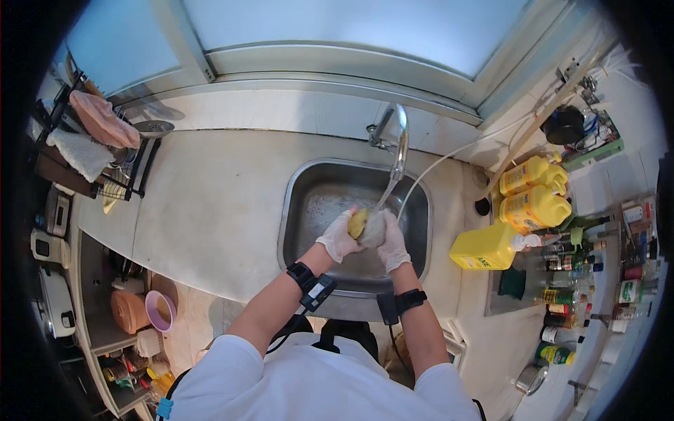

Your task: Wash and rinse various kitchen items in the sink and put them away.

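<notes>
Both my hands wear thin translucent gloves and are held together over the stainless steel sink [321,194]. My left hand [338,237] grips a yellow-green piece [358,223] that looks like a sponge. In my right hand [393,244] is a pale grey, rounded object [373,230], blurred, so its exact kind cannot be told. The two things touch or nearly touch. Water from the curved chrome faucet [401,137] runs down onto the pale object.
Right of the sink a yellow pump bottle [482,249] of AXE liquid lies beside large yellow jugs [534,208]. A white hose [447,157] dips into the sink. At the left, a black dish rack [134,173] holds cloths [102,118]. Several bottles [568,279] line the right wall.
</notes>
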`<state>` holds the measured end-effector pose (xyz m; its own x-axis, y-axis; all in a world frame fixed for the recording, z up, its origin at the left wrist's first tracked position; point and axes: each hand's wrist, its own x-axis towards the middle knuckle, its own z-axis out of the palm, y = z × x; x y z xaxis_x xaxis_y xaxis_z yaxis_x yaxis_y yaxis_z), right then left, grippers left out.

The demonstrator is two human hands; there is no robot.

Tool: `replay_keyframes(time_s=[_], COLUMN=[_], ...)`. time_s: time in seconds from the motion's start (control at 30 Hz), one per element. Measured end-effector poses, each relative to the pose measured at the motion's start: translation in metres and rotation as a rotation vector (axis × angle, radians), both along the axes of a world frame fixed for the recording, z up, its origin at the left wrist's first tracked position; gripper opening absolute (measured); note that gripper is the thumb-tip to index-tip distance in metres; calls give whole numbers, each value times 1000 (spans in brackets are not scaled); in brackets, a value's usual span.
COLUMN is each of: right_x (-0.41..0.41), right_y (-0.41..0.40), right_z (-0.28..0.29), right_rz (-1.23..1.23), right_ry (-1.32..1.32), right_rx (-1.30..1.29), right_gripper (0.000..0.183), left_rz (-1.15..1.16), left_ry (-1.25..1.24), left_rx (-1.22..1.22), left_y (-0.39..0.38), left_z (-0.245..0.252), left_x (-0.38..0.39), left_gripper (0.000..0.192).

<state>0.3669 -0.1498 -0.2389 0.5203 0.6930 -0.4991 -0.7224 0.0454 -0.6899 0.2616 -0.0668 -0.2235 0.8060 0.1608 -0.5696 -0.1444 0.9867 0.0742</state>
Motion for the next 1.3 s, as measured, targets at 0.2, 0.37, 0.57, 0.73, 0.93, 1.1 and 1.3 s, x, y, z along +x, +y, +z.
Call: replay_keyframes(time_s=[0.2, 0.37, 0.57, 0.73, 0.93, 1.1, 1.3], right_x=[-60, -22, 1, -34, -44, -34, -24], right_y=[0, 16, 1, 3, 11, 23, 40], right_z=[11, -3, -4, 30, 54, 40, 21], right_rz=[132, -52, -79, -17, -56, -115, 6], right_ry=[-797, -1331, 313, -388, -1184, -728, -592], right_rx=[-178, -415, 135, 78, -148, -130, -398], right_gripper=[20, 27, 28, 31, 27, 26, 41], left_rz=[-22, -9, 156, 10, 1, 148, 291], left_ry=[71, -232, 87, 135, -125, 486, 595], left_rx=[69, 9, 167, 229, 324, 894, 1194], left_y=[10, -4, -14, 12, 4, -13, -6], left_z=[-35, -34, 4, -3, 26, 15, -33], left_x=[-3, 13, 18, 12, 13, 31, 24], left_gripper=[46, 40, 31, 28, 33, 30, 24])
